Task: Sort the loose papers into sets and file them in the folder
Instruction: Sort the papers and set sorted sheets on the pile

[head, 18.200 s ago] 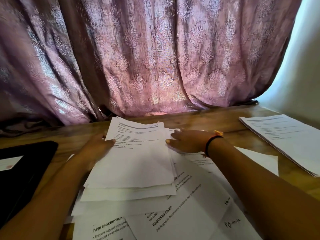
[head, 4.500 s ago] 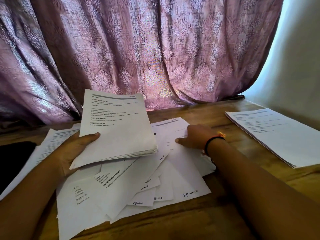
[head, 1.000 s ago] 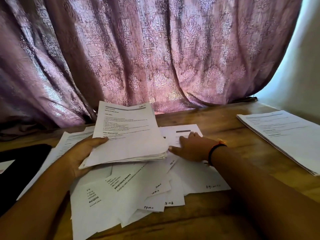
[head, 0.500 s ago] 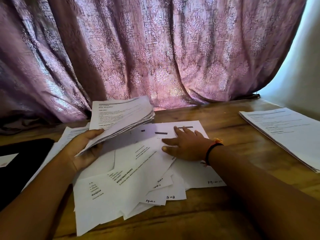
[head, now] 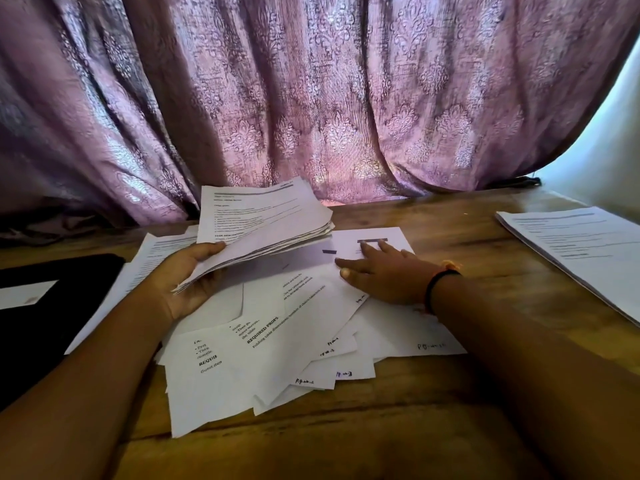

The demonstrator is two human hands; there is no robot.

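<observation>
My left hand [head: 188,282] grips a thick sheaf of printed pages [head: 263,223], lifted and tilted above the table. Below it a fan of loose white sheets [head: 294,341] lies spread on the wooden table [head: 346,427], some with handwritten page marks at their corners. My right hand [head: 384,275] rests flat with fingers spread on the top sheets of that fan, beside a page with a dark header bar [head: 372,240]. A black folder [head: 41,306] lies at the left edge. A neat stack of pages [head: 581,251] sits at the right.
A purple patterned curtain [head: 311,98] hangs along the table's far edge. Another sheet [head: 156,251] pokes out to the left under the held sheaf. A small white slip [head: 24,294] lies on the folder. A pale wall [head: 609,150] closes the right side.
Over the last second my left hand has raised and tilted the sheaf, uncovering the sheets beneath. My right hand has slid a little toward the page with the dark bar.
</observation>
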